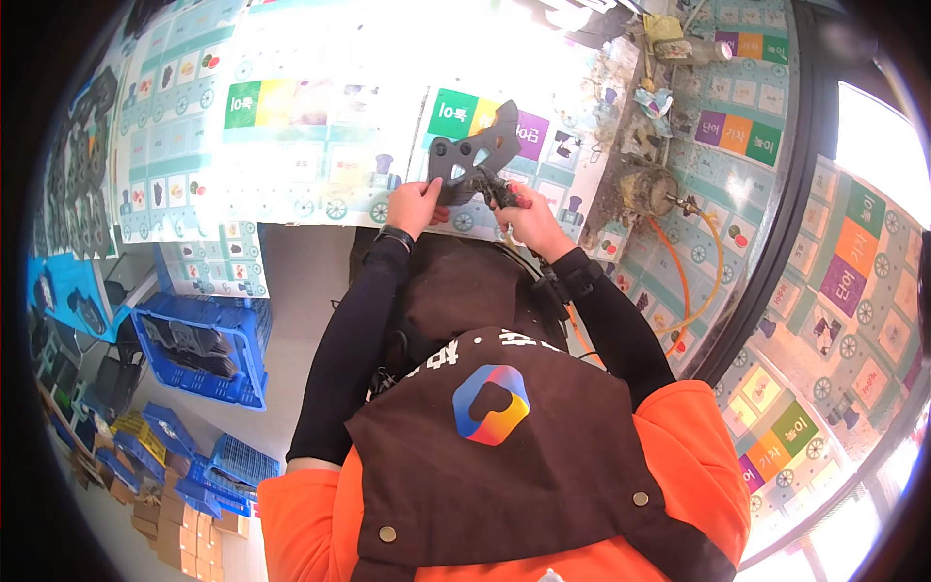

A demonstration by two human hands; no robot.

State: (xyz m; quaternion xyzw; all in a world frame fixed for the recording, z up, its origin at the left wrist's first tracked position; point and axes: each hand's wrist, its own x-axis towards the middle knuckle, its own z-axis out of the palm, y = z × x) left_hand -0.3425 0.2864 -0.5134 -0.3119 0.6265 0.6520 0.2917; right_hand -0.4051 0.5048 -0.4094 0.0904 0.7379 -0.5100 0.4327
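A dark grey moulded part (449, 172), with a curved arm, round holes and cut-out openings, is held just over the near edge of the worktable. My left hand (415, 208) grips its lower left side, thumb on top and fingers partly hidden beneath. Closed in my right hand (532, 219) is a dark hand tool (497, 189) with red at its handle. The tool's tip lies against or very close to the part's lower right edge; whether they touch I cannot tell, nor the tool's exact kind.
Printed sheets cover the table (281, 184), glaring at the far side. To the right are a dusty fixture (648, 190), an orange hose (682, 276) and a bottle (693, 50). Several dark parts (82, 165) hang or stack at left, above blue crates (247, 364) and cardboard boxes (184, 533).
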